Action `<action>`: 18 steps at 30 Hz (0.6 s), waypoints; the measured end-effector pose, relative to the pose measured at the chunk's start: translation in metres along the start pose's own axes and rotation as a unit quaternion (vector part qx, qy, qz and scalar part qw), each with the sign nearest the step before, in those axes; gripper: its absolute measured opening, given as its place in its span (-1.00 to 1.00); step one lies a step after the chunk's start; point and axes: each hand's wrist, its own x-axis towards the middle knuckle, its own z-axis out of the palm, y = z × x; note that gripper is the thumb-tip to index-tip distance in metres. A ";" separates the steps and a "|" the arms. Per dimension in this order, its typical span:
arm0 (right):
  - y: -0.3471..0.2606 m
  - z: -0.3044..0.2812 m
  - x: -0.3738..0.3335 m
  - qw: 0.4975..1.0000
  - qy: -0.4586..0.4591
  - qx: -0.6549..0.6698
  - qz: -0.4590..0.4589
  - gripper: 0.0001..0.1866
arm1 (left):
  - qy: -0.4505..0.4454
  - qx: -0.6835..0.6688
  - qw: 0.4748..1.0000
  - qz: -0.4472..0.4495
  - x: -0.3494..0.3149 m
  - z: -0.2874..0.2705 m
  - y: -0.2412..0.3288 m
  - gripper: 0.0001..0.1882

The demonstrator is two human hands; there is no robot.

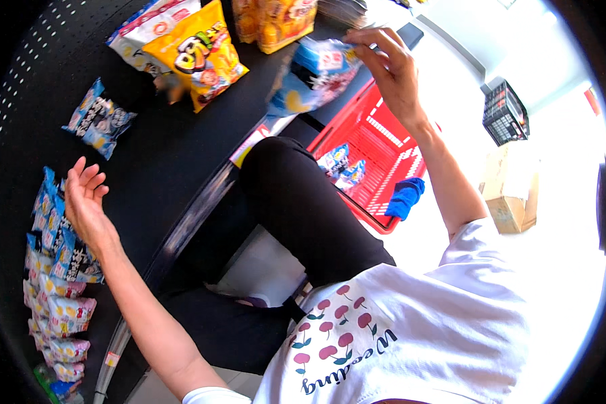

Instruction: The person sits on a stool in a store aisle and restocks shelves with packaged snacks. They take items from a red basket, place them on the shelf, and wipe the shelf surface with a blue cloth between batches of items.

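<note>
My right hand [394, 74] is raised at the upper middle, its fingers pinching the top corner of a blue snack bag [313, 77]. The bag hangs tilted, slightly blurred, over the shelf's front edge. My left hand [87, 205] is over the black shelf [158, 155] on the left, palm up with loosely bent, parted fingers and nothing in it. Just beyond its fingertips lies a single small blue snack packet [101, 121]. Beside the left wrist are several small blue packets [74, 259], with a row of white-and-pink packets [67, 315] nearer to me.
A yellow snack bag [198, 57] leans on a white one [145, 37] at the shelf's far part, near orange bags [279, 23]. Below my right hand, a red basket [374, 138] holds small packets and has blue cloth [405, 197] on its rim. Farther right: black crate [506, 111], cardboard box [508, 192].
</note>
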 end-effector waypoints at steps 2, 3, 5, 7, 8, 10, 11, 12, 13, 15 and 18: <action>0.020 -0.027 -0.039 0.996 -0.035 -0.057 0.060 -0.86 | -0.011 0.004 1.000 -0.001 0.000 0.005 -0.002 -0.52; 0.027 -0.034 -0.059 0.993 -0.054 -0.074 0.076 -0.86 | -0.010 0.012 1.000 -0.007 -0.001 0.006 -0.003 -0.53; 0.038 -0.043 -0.100 0.984 -0.093 -0.107 0.108 -0.85 | -0.008 0.029 0.999 -0.019 -0.001 0.008 -0.007 -0.53; 0.055 -0.046 -0.147 0.970 -0.153 -0.158 0.101 -0.83 | -0.015 0.023 0.999 -0.025 0.001 0.008 -0.013 -0.58; 0.064 -0.044 -0.174 0.963 -0.181 -0.145 0.136 -0.79 | -0.016 0.017 0.999 -0.028 0.003 0.007 -0.019 -0.59; 0.072 -0.044 -0.217 0.946 -0.245 -0.164 0.137 -0.77 | -0.014 0.017 0.999 -0.039 0.003 0.011 -0.023 -0.63; 0.077 -0.043 -0.234 0.938 -0.273 -0.155 0.148 -0.76 | -0.011 0.021 0.999 -0.043 0.002 0.011 -0.024 -0.63; 0.079 -0.041 -0.248 0.931 -0.290 -0.156 0.156 -0.76 | -0.008 0.025 0.999 -0.048 0.003 0.010 -0.027 -0.63; 0.081 -0.040 -0.260 0.925 -0.307 -0.157 0.163 -0.76 | -0.005 0.027 0.998 -0.052 0.004 0.009 -0.030 -0.63; 0.090 -0.035 -0.285 0.914 -0.332 -0.155 0.175 -0.76 | -0.007 0.026 0.998 -0.059 0.008 0.006 -0.036 -0.62; 0.100 -0.022 -0.305 0.903 -0.355 -0.143 0.196 -0.77 | -0.008 0.041 0.996 -0.077 0.010 0.001 -0.039 -0.63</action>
